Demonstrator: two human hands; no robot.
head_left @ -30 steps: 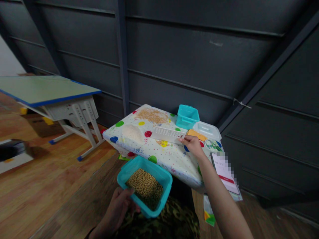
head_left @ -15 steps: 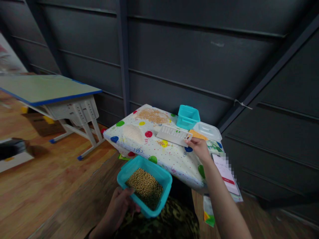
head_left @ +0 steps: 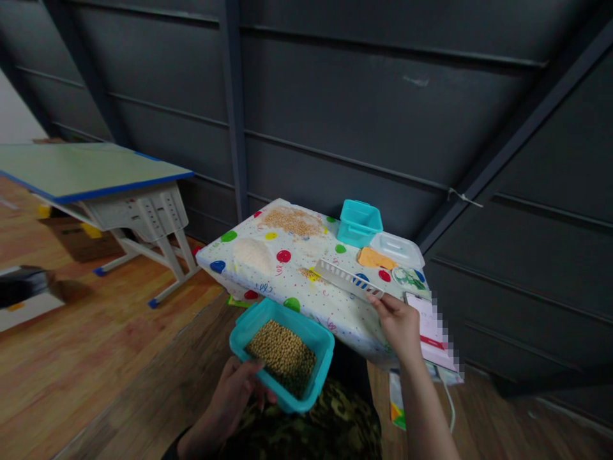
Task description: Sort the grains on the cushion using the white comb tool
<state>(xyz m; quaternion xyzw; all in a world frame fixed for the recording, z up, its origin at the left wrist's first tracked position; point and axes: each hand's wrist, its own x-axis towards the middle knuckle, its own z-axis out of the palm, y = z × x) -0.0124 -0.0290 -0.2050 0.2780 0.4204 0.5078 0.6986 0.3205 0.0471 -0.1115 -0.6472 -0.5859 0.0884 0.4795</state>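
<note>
My left hand (head_left: 233, 397) grips the near corner of a teal plastic tub (head_left: 282, 353) filled with yellow beans, held just below the front edge of a small table (head_left: 330, 310) with a white, colour-dotted cover. My right hand (head_left: 398, 322) pinches one end of a white slotted plastic strip (head_left: 348, 279), which lies low over the table's near right part. Small heaps of grain lie on the cover: a brownish one (head_left: 293, 222) at the back, a white one (head_left: 254, 254) at the left and a few yellow grains (head_left: 306, 273) by the strip.
At the table's back stand an empty teal tub (head_left: 360, 223), a clear lidded box (head_left: 398, 249) and an orange piece (head_left: 376, 259). A phone (head_left: 432, 331) lies at the right edge. A tilted-top desk (head_left: 90, 172) stands left on the wooden floor. A dark panelled wall is behind.
My right hand has drawn the white strip toward me and to the right, off the middle of the table. The bean tub has shifted slightly right.
</note>
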